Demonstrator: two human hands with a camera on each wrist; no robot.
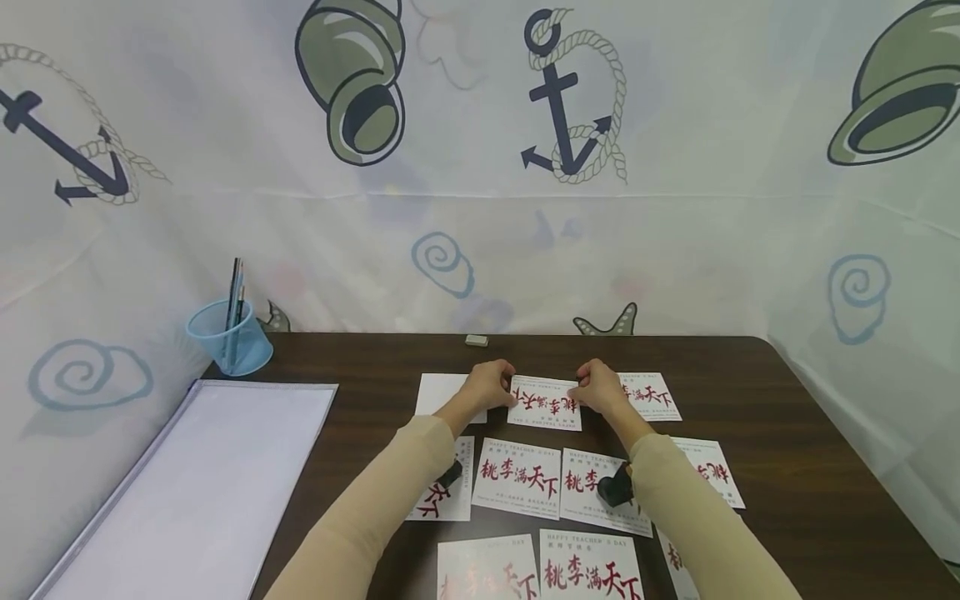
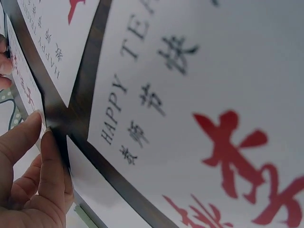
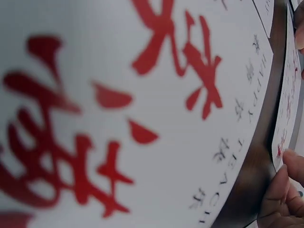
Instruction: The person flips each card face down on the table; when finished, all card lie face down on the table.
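Observation:
A white card with red writing (image 1: 544, 403), its lettering upside down to me, is at the middle of the back row. My left hand (image 1: 491, 386) pinches its left edge between thumb and fingers, and my right hand (image 1: 598, 385) pinches its right edge. In the left wrist view the left hand (image 2: 33, 175) grips the card's edge (image 2: 23, 80). In the right wrist view the right thumb and fingers (image 3: 280, 190) meet at the card's corner. Beside the left hand lies a white card with no visible print (image 1: 437, 393); a printed card (image 1: 651, 396) is partly behind the right hand.
Several more printed cards (image 1: 517, 477) lie in rows nearer me, some under my forearms. At left are a large white board (image 1: 187, 483) and a blue cup (image 1: 251, 346) with pencils. A small eraser-like block (image 1: 476, 340) sits at the dark table's (image 1: 787, 467) back edge.

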